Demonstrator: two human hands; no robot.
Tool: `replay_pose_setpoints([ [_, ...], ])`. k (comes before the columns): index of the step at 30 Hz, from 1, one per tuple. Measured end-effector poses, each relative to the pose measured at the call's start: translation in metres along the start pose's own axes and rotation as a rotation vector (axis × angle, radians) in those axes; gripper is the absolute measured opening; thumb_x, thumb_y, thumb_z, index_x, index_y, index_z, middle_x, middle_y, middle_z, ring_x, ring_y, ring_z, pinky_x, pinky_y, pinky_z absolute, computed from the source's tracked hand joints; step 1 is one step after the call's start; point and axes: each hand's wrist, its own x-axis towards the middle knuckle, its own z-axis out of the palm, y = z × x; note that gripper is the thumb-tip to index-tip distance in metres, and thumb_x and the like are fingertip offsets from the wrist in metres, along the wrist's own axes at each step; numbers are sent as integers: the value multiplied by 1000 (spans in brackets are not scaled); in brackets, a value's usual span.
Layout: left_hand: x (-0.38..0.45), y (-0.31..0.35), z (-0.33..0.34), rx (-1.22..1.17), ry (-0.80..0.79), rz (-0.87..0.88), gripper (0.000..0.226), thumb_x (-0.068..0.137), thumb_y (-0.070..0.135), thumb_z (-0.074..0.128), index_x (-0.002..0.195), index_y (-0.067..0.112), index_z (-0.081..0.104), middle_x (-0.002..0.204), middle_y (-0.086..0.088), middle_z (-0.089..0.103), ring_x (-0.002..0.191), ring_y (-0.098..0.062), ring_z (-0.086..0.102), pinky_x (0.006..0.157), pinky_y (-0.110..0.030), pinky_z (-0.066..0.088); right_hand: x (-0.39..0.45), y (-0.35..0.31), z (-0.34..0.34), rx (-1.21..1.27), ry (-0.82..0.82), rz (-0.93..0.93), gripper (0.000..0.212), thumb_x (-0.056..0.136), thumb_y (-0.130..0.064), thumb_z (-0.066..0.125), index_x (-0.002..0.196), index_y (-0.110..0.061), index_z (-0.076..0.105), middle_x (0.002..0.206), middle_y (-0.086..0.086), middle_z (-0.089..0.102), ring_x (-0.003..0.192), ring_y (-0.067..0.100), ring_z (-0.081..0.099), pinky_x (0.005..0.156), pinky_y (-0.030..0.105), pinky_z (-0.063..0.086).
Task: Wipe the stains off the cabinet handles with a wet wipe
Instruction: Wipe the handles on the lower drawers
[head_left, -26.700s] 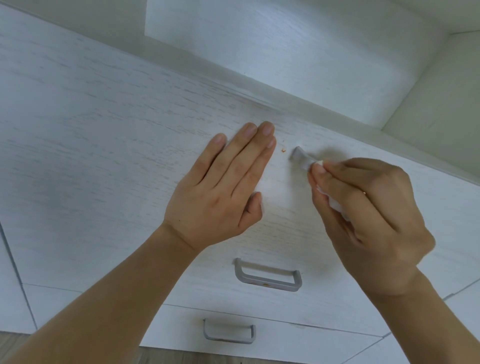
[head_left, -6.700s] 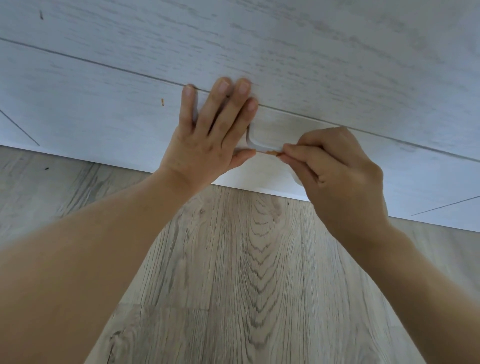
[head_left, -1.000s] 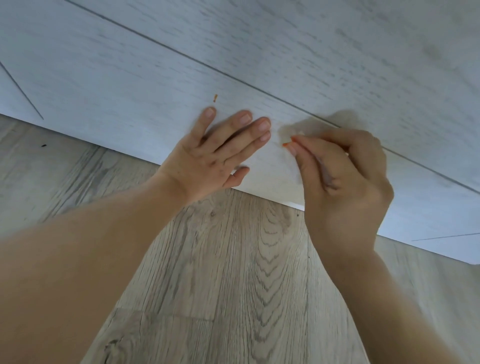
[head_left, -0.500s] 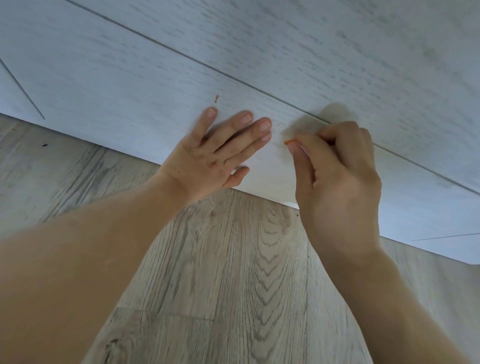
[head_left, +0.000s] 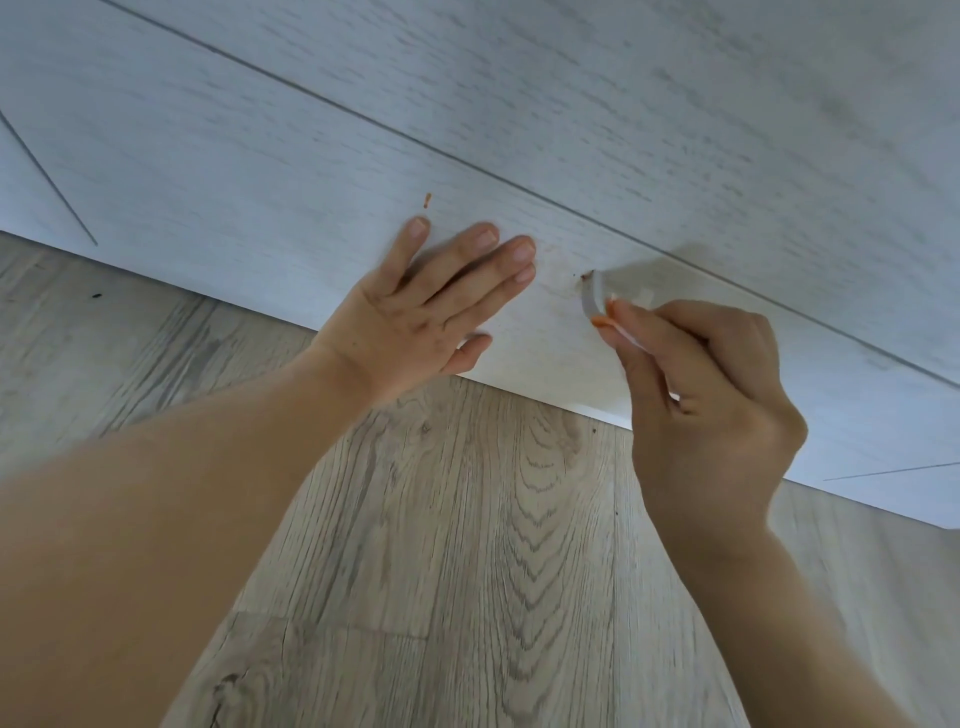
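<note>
My left hand (head_left: 434, 306) lies flat with straight fingers on the white bottom drawer front (head_left: 260, 218). My right hand (head_left: 701, 395) pinches a white wet wipe (head_left: 631, 338), stained orange at its tip, against the grey cabinet handle (head_left: 592, 296). Only the handle's left end shows; the rest is hidden behind my right hand. A faint smear marks the drawer face just left of the handle.
A small orange stain (head_left: 427, 200) sits on the drawer front above my left index finger. Another white drawer front (head_left: 623, 104) lies above the seam. Grey wood-grain floor (head_left: 467, 519) runs below the cabinet's bottom edge.
My right hand has moved right and down along the handle, uncovering the handle's left end. My left hand has stayed flat on the drawer front.
</note>
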Motion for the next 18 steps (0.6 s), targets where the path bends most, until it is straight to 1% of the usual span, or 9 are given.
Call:
replay_pose_setpoints([
  [3,0,0,0,12,-5,2,84,95,50,39,150,2,-2,155,-13,-22,143,-29,-19,115,-50,-10,-1,7,-5,7,-8,12,10,84,-3,71,93,0,73,79,11,64,76,17,49,73,9,38],
  [7,0,-1,-3,-13,-9,-2,81,95,46,42,151,2,2,156,-12,-18,144,-29,-15,115,-50,-7,-1,14,-7,8,-16,-4,9,85,-6,71,92,-1,74,78,10,65,77,19,49,70,16,42],
  [12,1,0,-10,-97,-17,-15,80,94,43,45,150,1,8,158,-12,-11,145,-28,-9,115,-51,-1,-4,24,-13,-8,-20,9,9,83,-6,73,92,-3,74,78,9,65,76,21,52,72,14,41],
  [15,3,-1,-13,-128,-15,-36,80,91,41,48,151,3,11,158,-13,0,146,-26,-4,115,-50,3,-7,31,-17,-18,-18,13,10,83,-6,73,92,-3,74,79,10,65,76,24,54,73,13,41],
  [18,4,-1,-16,-142,-10,-46,80,89,40,52,150,4,15,152,-13,14,145,-28,5,113,-51,8,-10,37,-21,-30,-6,26,10,82,-6,73,92,-3,74,79,10,66,75,26,55,74,12,41],
])
